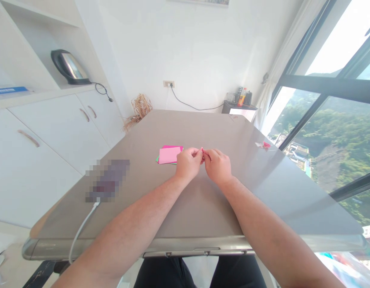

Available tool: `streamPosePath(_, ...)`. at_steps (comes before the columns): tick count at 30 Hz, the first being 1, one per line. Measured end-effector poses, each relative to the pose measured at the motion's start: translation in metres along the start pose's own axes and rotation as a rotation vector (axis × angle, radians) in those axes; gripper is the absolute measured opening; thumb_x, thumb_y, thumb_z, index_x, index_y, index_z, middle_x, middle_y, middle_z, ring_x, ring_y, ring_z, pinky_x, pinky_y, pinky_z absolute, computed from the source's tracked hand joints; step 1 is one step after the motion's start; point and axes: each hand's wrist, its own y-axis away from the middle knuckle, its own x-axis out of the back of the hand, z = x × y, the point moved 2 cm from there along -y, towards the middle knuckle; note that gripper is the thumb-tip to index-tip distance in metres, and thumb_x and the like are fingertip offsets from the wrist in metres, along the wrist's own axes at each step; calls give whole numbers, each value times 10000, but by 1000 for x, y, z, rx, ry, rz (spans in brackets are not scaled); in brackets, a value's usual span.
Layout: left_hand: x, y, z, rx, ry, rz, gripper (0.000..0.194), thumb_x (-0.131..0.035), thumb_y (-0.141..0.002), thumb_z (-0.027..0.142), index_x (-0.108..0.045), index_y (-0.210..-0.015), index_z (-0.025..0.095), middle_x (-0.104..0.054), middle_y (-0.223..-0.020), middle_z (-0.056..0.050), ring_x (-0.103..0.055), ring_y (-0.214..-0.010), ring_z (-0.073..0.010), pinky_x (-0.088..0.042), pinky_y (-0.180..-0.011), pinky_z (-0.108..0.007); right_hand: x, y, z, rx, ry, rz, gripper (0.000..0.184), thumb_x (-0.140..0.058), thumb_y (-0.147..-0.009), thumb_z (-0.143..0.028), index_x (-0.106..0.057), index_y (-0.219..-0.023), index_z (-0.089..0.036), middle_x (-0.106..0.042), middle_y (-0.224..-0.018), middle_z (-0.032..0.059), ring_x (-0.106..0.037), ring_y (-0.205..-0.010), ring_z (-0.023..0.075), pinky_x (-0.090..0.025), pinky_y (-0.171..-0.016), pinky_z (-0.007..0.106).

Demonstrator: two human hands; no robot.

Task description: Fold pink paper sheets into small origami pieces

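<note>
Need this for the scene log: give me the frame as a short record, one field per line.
left hand: left hand pinching a small pink piece
right hand: right hand pinching the same piece
piece detail: too small to tell its shape
beside left hand: paper stack, light pink on top, magenta and green edges showing
table, left side: pixelated item, white cable attached
table, right side: crumpled red-pink scrap
left shelf: kettle

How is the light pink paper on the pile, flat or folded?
Flat. The light pink paper lies with straight edges and no crease showing, though the left hand hides one corner.
</note>
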Motion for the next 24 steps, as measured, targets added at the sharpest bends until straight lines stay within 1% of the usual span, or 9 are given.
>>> streamPosePath(5,-1,-1,-5,-13,-10,8,297,-576,-889,417,-682,-728,191,-717,-689,-33,-686,-668,-167,-550,-679,-300,0,1,-1,22,3,-22,384,-411,-995,-282,-725,-790,-197,-696,-750,69,-587,-669,158,-361,-615,278)
streamPosePath(7,0,-3,-6,-11,16,5,289,-588,-884,422,-685,-740,190,-723,-712,-34,-690,-678,-166,-560,-690,-303,1,1,-1,0,-78,-24,343,-436,-975,-271,-737,-824,-205,-711,-783,67,-611,-696,158,-406,-640,272)
streamPosePath(10,3,-8,-7,33,112,-14,283,-630,-861,444,-688,-769,184,-719,-728,-37,-699,-687,-172,-578,-672,-305,5,0,1,-103,-295,21,260,-499,-922,-251,-757,-906,-222,-736,-843,51,-650,-727,156,-490,-691,275)
streamPosePath(12,4,-11,-8,68,167,-39,294,-662,-839,464,-697,-793,176,-713,-727,-44,-703,-701,-180,-587,-656,-307,8,-2,3,-177,-428,59,237,-532,-891,-246,-767,-916,-230,-744,-874,44,-667,-736,153,-534,-709,282)
streamPosePath(14,5,-13,-10,73,199,-72,297,-690,-819,466,-697,-812,169,-714,-735,-50,-705,-716,-184,-592,-664,-314,11,-3,3,-215,-523,65,219,-559,-872,-252,-776,-906,-237,-750,-921,44,-684,-778,158,-562,-721,286)
streamPosePath(16,5,-13,-13,53,219,-102,285,-705,-809,450,-685,-824,166,-717,-747,-49,-701,-710,-177,-590,-675,-316,13,-5,3,-237,-583,51,202,-584,-858,-259,-782,-893,-242,-755,-960,44,-697,-824,165,-579,-730,289)
streamPosePath(18,5,-14,-15,23,220,-123,261,-699,-815,424,-671,-833,166,-714,-744,-40,-689,-691,-163,-580,-672,-307,14,-6,3,-265,-625,32,194,-595,-849,-262,-786,-881,-242,-759,-961,43,-703,-827,168,-587,-734,295)
streamPosePath(21,6,-13,-15,-10,193,-122,206,-674,-830,373,-666,-832,167,-700,-715,-25,-674,-676,-149,-559,-663,-285,14,-6,3,-292,-683,-11,185,-608,-841,-268,-789,-869,-241,-758,-936,39,-703,-788,162,-590,-722,299)
streamPosePath(24,7,-13,-13,-8,154,-108,169,-661,-830,336,-668,-825,167,-698,-701,-21,-668,-658,-142,-544,-644,-270,14,-6,3,-271,-714,-39,178,-615,-837,-270,-790,-854,-238,-755,-918,39,-700,-797,163,-585,-723,298)
